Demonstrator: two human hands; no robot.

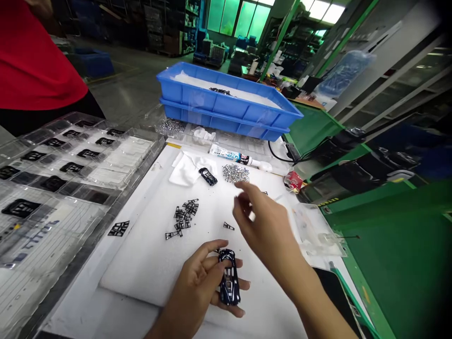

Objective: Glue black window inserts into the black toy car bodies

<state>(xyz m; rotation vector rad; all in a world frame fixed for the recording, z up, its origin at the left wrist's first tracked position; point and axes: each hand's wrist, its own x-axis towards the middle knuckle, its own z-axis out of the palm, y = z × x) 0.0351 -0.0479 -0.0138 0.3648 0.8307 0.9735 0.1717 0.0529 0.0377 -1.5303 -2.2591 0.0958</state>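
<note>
My left hand [208, 278] is closed around a dark blue toy car body [229, 278], held low over the white foam sheet [141, 263]. My right hand [266, 221] is raised above the sheet, just short of a pile of small silver parts [235, 173]. Its thumb and index finger are bent and their tips look apart, with nothing visible between them. One small black frame piece [229, 226] lies alone between the hands. Further left is a loose heap of similar black pieces [185, 214]. A second dark toy car [208, 176] rests at the edge of a white cloth [183, 169].
Clear trays [123, 176] with black parts line the left side. Blue stacked bins [226, 106] stand at the back, with a white tube [229, 154] in front. A clear plastic box [318, 226] sits right, beside a green panel [395, 249]. A person in red [35, 61] stands at left.
</note>
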